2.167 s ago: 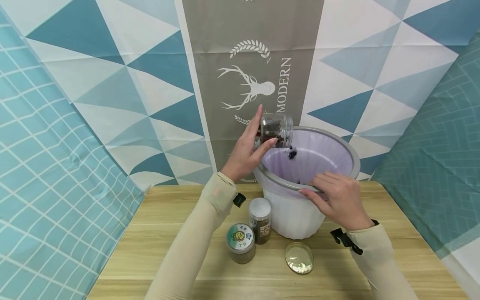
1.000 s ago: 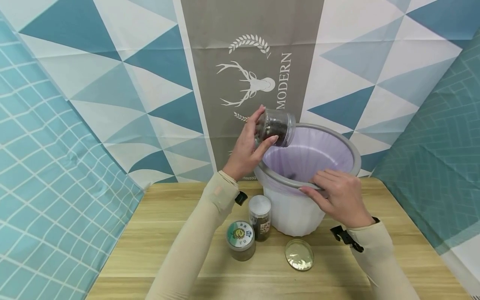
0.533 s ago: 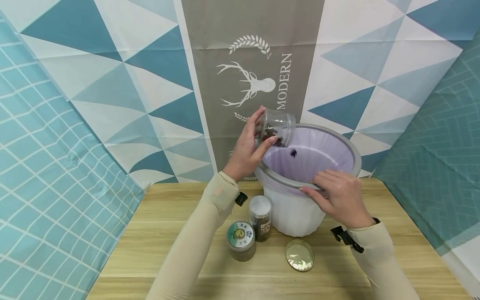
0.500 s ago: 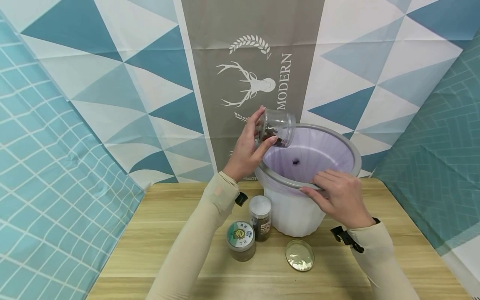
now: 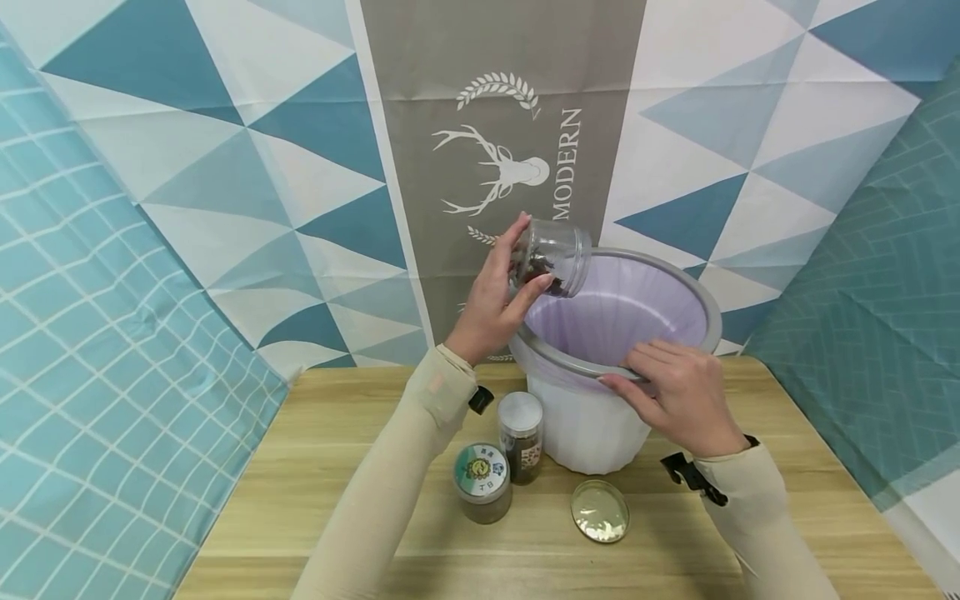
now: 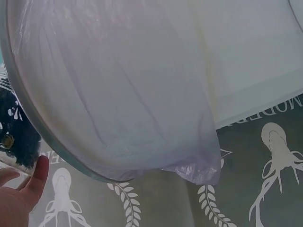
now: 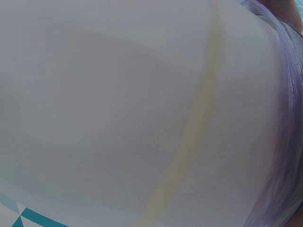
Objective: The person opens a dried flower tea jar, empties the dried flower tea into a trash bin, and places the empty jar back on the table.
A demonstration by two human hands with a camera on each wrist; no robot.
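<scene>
My left hand (image 5: 491, 304) grips a clear plastic jar (image 5: 557, 250), tipped on its side with its mouth toward the right. Some dark, dried, loose stuff lies inside the jar; its kind cannot be told. Beneath the jar's mouth is a white trash bin (image 5: 588, 433), lined with a thin purple bag (image 5: 637, 292) under a grey rim ring. My right hand (image 5: 678, 396) grips the near right part of that rim, thumb outside. In the left wrist view, fingers of the left hand (image 6: 23, 198) touch the jar (image 6: 16, 132) beside the rim.
On the wooden table (image 5: 337, 475), a taller lidded jar (image 5: 521, 437) stands against the bin's left side. A short jar with a green and white lid (image 5: 482, 483) is next to it. A round gold lid (image 5: 600, 511) lies in front of the bin. A patterned wall covering hangs behind.
Dark clumps dropped from the jar into the bin; the last one, seen falling half a second ago, is out of sight. The jar holds less than before. Both hands stay nearly still.
</scene>
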